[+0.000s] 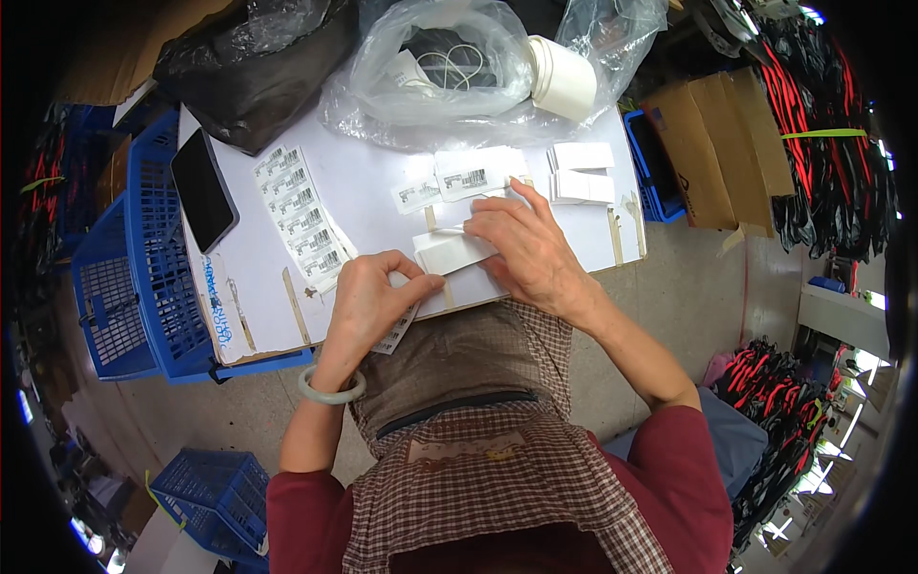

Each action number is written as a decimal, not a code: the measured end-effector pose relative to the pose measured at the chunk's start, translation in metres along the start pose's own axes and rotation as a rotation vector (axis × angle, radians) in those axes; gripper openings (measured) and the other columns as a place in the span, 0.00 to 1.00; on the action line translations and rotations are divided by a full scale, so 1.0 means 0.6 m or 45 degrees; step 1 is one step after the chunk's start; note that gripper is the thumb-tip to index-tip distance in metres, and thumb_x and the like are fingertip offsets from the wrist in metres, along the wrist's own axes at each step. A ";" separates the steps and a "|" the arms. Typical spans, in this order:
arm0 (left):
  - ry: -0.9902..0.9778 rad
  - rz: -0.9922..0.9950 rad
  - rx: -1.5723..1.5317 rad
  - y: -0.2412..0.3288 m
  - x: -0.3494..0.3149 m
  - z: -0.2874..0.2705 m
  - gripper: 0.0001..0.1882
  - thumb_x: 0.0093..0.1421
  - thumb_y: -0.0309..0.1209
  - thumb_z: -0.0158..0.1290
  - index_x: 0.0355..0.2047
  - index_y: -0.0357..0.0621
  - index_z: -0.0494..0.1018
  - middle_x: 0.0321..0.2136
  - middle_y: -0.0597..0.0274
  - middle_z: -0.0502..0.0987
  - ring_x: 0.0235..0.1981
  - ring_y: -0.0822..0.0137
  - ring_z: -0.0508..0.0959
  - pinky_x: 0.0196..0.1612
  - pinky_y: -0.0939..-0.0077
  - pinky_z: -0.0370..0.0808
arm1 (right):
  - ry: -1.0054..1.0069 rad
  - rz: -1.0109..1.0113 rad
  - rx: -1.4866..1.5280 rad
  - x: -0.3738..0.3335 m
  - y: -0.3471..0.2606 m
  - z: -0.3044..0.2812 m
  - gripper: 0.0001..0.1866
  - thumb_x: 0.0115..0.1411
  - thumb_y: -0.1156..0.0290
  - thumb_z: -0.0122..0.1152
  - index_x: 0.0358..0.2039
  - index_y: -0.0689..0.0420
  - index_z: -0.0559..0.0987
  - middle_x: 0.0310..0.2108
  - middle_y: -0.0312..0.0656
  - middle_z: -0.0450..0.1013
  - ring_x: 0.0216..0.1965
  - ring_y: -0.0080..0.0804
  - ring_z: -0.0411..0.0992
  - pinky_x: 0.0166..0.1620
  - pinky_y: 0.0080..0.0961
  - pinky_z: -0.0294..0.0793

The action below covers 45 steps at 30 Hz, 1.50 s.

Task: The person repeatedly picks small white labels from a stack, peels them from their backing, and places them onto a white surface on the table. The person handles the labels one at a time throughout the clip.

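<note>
My left hand (pixel 375 295) is closed in a pinch, thumb against forefinger, at the near left corner of a white card (pixel 449 253). A strip of barcode labels (pixel 397 333) is in that hand, hanging past the table's front edge. My right hand (pixel 531 247) grips the white card's right end; its forefinger reaches out to a printed card with a barcode (pixel 467 180). Left of that lies another barcode label (pixel 416 196). Stacks of folded white cards (pixel 583 187) sit to the right. Sheets of barcode labels (pixel 304 215) lie left of my hands.
A dark tablet or phone (pixel 204 189) lies at the table's left edge. Behind are a black plastic bag (pixel 253 72), a clear bag (pixel 382 77) and a white roll (pixel 562 78). Blue crates (pixel 167 258) flank the left side; a cardboard box (pixel 717 153) stands at the right.
</note>
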<state>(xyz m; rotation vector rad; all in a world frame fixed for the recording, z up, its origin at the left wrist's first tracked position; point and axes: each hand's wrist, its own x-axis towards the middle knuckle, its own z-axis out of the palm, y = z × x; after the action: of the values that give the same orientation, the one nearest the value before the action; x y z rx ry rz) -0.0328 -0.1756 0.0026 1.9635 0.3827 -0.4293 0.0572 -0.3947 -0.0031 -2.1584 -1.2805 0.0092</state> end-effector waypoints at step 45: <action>0.140 0.187 0.651 0.070 0.146 -0.023 0.19 0.52 0.42 0.61 0.14 0.40 0.79 0.10 0.55 0.74 0.13 0.60 0.73 0.21 0.68 0.69 | 0.018 0.744 -0.269 0.117 0.045 -0.013 0.14 0.46 0.67 0.73 0.22 0.61 0.76 0.17 0.43 0.74 0.20 0.37 0.74 0.26 0.32 0.72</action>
<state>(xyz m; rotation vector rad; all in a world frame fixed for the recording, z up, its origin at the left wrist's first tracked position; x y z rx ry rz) 0.0657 -0.1736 0.0012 2.5016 0.2059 -0.3473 0.1180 -0.3515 0.0101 -2.6368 -0.6246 0.1015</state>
